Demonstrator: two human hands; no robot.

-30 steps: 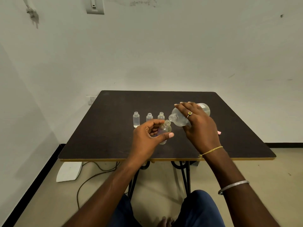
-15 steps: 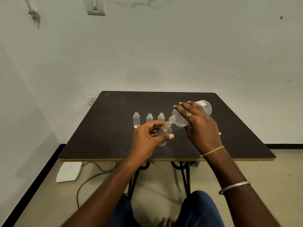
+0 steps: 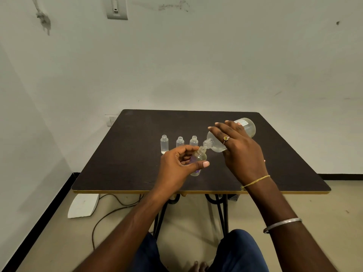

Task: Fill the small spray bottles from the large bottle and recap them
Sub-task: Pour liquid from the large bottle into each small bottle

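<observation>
Large bottle tilted, neck toward small bottle

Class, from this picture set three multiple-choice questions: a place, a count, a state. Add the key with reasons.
1. Where do the three unheld small bottles stand?
A. On the floor
B. In a row on the table, beyond the left hand
C. On a shelf

2. How many small bottles show in all?
A. Four
B. Two
C. Six

3. How does the right hand hold the large bottle?
A. Upright, capped
B. Flat on the table
C. Tilted, open mouth at the held small bottle

Key: 1 B, they line up on the dark top; 2 A, three standing plus one in the left hand; 3 C, its neck slopes down to that bottle's mouth.
</observation>
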